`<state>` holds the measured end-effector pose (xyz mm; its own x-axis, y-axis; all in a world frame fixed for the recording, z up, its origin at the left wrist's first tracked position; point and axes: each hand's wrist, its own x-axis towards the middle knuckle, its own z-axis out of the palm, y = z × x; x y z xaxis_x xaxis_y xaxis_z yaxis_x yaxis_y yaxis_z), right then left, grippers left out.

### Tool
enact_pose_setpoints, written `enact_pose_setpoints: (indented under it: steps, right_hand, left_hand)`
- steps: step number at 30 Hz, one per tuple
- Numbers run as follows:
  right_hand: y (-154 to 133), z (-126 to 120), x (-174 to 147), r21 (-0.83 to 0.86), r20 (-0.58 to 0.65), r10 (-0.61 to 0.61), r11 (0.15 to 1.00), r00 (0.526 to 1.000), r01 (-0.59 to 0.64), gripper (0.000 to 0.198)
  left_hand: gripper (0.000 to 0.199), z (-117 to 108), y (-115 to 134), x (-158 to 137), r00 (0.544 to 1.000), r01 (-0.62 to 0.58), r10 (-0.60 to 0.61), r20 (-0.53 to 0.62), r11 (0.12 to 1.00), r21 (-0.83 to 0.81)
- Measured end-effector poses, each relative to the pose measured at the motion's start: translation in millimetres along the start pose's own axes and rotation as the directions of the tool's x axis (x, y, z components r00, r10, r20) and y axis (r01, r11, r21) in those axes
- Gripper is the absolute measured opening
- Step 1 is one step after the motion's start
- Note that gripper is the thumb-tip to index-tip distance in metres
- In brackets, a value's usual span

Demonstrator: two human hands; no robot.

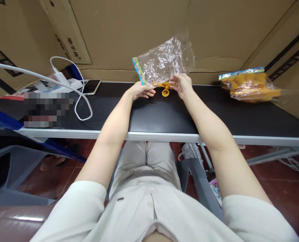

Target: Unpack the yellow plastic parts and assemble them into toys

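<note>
A clear plastic bag [162, 60] with a colourful printed header strip stands up over the table, tilted to the right. My left hand [140, 90] is closed on its lower left corner, by the header strip. The fingers of my right hand [181, 84] pinch the bag's lower edge further right. Between my hands, under the bag, is an orange plastic piece [165, 92] with a round, cup-like end. Part of that piece is hidden by the bag and my fingers, so I cannot tell whether it lies inside the bag.
On the right of the black table [162, 117] lies another clear bag full of orange pieces [250, 85]. A phone [92, 86], a white charger [61, 78] with its looping cable and a power strip [53, 88] occupy the left. Cardboard [139, 33] walls the back.
</note>
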<state>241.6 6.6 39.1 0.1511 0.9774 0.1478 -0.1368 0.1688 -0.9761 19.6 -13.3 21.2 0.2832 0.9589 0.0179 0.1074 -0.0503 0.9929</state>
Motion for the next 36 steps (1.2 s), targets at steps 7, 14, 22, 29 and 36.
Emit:
enact_pose_setpoints:
  steps: [7,14,22,29,36]
  right_hand:
    - [1.2,-10.0,10.0,-0.078,-0.105,-0.013,0.997,0.994,0.005,0.037]
    - [12.6,-22.1,28.2,-0.166,-0.117,-0.061,0.985,0.991,0.041,0.045]
    - [14.7,-24.3,32.2,-0.197,-0.031,-0.131,0.973,0.991,0.122,0.057]
    - [1.9,-7.0,-0.1,-0.086,0.073,0.056,0.995,0.996,-0.049,0.034]
    - [0.7,-8.8,-3.4,-0.113,0.09,0.068,0.992,0.994,-0.057,0.023]
  left_hand:
    - [0.005,-3.7,-0.6,-1.1,0.997,0.065,-0.065,-0.032,0.998,0.002]
    - [0.009,-4.7,-0.8,-0.4,0.994,0.075,-0.077,-0.071,0.997,-0.027]
    - [0.012,-4.8,-0.6,-1.6,0.994,0.077,-0.08,-0.078,0.996,-0.034]
    - [0.009,-8.2,-4.4,0.1,0.996,0.079,-0.079,-0.033,0.997,0.012]
    - [0.016,-10.0,-6.2,3.3,0.997,0.079,-0.08,-0.01,0.997,-0.008]
